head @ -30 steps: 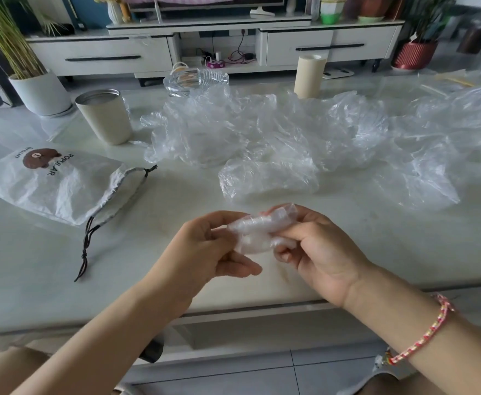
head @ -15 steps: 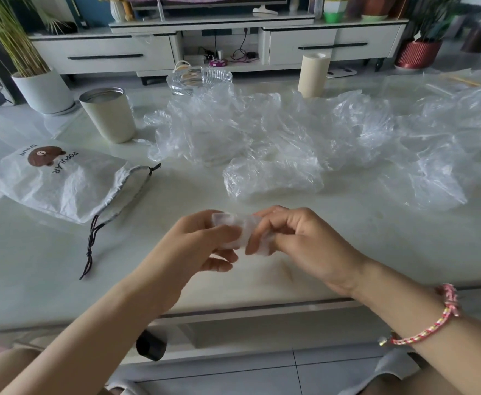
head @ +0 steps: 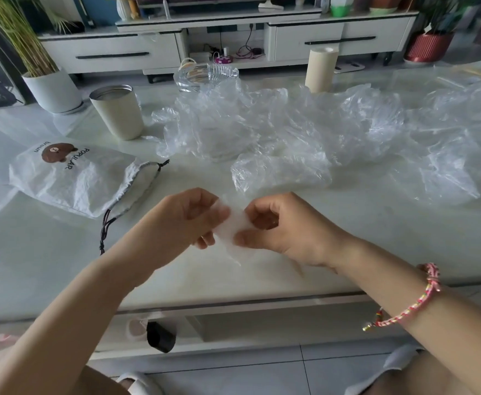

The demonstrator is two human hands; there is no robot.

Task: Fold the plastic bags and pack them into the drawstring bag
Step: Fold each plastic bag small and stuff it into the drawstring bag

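Now we pinch a small folded plastic bag between the curled fingers of our left hand and right hand, just above the table near its front edge. The drawstring bag lies flat to the left; what it holds we cannot tell. A beige cup stands behind it. Loose plastic bags sprawl across the far half, before a white TV cabinet.

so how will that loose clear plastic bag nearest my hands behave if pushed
The crumpled clear plastic bag looks thin and puffed, so probably floppy and very light. On the glossy white table it would likely skid.
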